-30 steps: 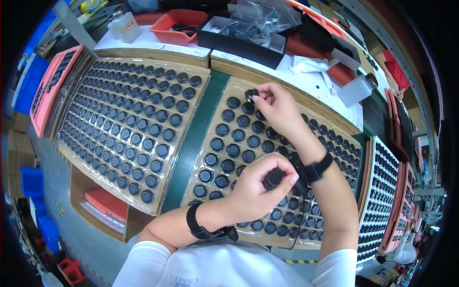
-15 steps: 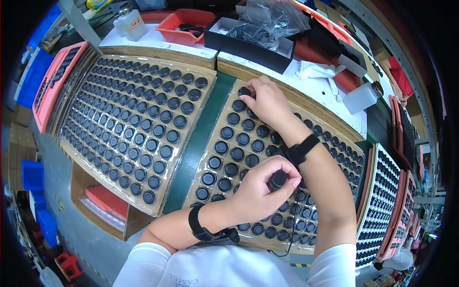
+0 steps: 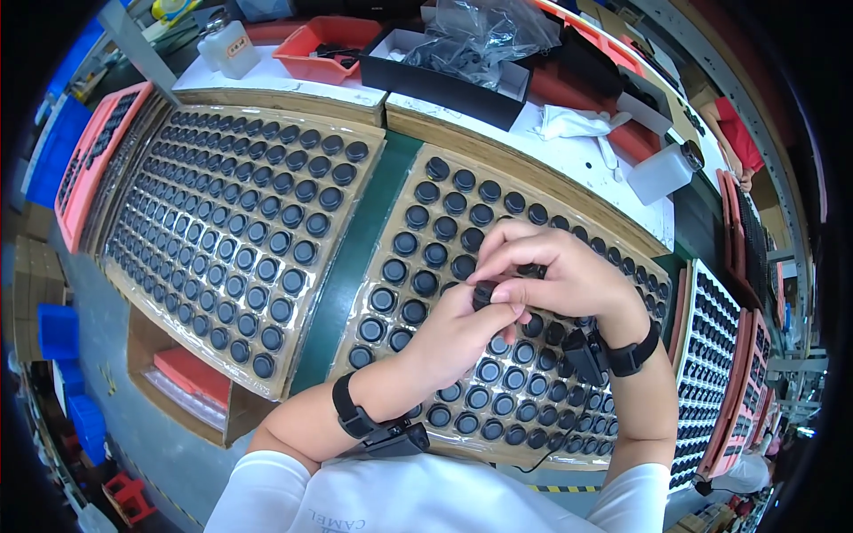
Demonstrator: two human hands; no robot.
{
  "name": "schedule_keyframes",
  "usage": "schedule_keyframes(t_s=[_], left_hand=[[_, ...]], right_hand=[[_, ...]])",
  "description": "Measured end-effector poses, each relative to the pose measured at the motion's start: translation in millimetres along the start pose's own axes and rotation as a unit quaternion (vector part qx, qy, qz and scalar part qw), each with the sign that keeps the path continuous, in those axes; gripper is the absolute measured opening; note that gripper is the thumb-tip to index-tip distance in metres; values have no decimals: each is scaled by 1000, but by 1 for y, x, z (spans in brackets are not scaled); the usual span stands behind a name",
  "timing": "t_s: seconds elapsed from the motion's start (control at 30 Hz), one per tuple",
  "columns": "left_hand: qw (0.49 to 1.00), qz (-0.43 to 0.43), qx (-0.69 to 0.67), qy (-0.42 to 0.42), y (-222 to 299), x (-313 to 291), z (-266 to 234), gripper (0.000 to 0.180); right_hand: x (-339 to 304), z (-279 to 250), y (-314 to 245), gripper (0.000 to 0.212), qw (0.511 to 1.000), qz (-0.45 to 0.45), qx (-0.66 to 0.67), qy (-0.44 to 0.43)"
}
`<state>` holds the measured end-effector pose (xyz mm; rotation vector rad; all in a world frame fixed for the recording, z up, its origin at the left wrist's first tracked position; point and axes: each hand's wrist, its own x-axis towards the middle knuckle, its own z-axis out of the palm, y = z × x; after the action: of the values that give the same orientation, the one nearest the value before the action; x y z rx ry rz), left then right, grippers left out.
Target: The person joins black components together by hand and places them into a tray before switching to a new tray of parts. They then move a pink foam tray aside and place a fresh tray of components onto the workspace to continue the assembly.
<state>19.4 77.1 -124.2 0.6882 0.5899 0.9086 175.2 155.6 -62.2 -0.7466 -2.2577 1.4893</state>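
Small black round cap point(image 3: 484, 293) — mostly hidden, pinched between left hand point(image 3: 462, 333) and right hand point(image 3: 555, 271), both grips pressed together on it above the right tray point(image 3: 622, 240). Moulded clear-plastic tray, pockets filled with round black ridged caps point(image 3: 426, 253). Left tray point(image 3: 346, 266) just beside — green desk strip point(image 3: 355, 253) bare between.

The person wears a white short-sleeved shirt with faint grey lettering across the chest. Both forearms are bare. The left hand point(image 3: 462, 333) carries a black wristband point(image 3: 353, 416) fitted with a small black box-shaped device on its underside. The right hand point(image 3: 560, 275) carries a matching black wristband point(image 3: 633, 355), with a black device and a thin black cable trailing from it.
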Motion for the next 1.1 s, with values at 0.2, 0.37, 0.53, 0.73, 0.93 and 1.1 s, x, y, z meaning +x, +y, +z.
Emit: schedule_keyframes(t_s=[0.2,0.37,0.53,0.73,0.93,1.1], left_hand=[[994,1,-100,54,10,1,10,24],[998,26,-43,37,11,-2,4,22],[999,27,-12,32,13,-4,0,22],[948,250,106,167,9,-1,5,20],[888,293,331,125,16,1,9,34],[863,321,387,47,18,8,9,37]], right_hand=[[32,-5,36,18,972,136,131,137],[62,-2,73,21,895,41,-373,239],[63,-2,71,19,876,47,-399,266],[16,22,33,17,951,96,12,292],[-39,43,14,11,885,47,375,270],[-51,45,12,14,893,25,324,312]])
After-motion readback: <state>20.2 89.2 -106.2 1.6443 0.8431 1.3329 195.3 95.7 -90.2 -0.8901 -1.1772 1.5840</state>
